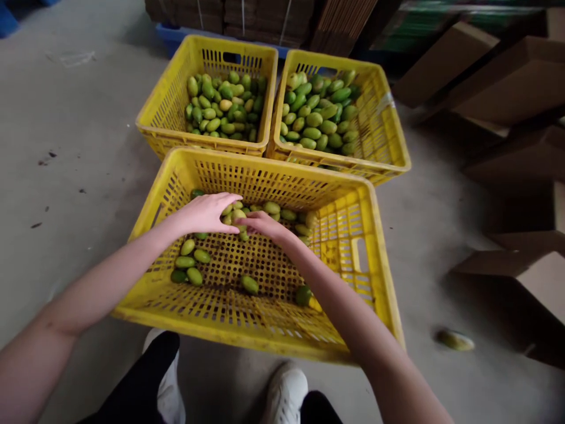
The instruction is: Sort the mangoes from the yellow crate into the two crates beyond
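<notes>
A yellow slatted crate (265, 330) stands in front of me with several small green mangoes in it. My left hand (209, 213) reaches over its far left part, thumb and fingers spread in a C beside the fruit. From the right, my right hand (263, 225) has its fingers on a yellowish-green mango (239, 215), partly hidden between the two hands. More mangoes lie along the far wall, such as one (271, 208) right of my hands. A small group (194, 275) is at the left, and a single mango (249, 285) rests near the front wall.
Two more yellow crates, one at the back left (152, 112) and one at the back right (388, 132), hold many mangoes. Open cardboard boxes (498, 76) line the right side. A loose mango (454, 340) lies on the floor. Flattened cardboard (265, 17) is stacked behind.
</notes>
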Demonstrator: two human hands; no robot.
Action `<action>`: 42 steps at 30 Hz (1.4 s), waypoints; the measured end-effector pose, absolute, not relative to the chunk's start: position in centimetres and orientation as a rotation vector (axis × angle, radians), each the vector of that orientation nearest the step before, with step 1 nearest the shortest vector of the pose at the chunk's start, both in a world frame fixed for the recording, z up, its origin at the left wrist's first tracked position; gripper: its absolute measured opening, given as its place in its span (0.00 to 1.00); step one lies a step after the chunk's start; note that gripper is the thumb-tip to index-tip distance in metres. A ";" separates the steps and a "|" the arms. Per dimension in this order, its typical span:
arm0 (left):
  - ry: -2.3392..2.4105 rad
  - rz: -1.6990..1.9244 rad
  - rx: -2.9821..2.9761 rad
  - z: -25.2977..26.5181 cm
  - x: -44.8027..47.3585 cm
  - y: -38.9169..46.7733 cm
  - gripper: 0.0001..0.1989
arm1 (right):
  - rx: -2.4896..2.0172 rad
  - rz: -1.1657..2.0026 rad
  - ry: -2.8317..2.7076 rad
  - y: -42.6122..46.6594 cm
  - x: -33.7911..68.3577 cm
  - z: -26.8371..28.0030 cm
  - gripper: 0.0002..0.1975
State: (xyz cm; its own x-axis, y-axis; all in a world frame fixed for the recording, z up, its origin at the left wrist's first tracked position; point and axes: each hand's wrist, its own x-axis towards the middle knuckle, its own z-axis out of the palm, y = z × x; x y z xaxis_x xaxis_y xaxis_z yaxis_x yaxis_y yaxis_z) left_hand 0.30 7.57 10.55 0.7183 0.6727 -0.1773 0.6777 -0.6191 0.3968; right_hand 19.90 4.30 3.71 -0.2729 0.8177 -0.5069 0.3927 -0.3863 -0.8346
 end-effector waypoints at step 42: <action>0.803 0.533 1.145 11.0 1.5 8.3 0.19 | -2.117 0.715 -2.253 1.4 24.9 3.1 0.18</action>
State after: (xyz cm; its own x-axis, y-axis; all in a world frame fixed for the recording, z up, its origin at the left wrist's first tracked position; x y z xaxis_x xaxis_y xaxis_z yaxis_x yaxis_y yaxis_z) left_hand 1.46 8.28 10.95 0.6158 0.7354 -0.2828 0.0248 0.3406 0.9399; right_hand 24.91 1.44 3.10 -0.1094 0.9402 -0.3226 0.9542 0.0085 -0.2990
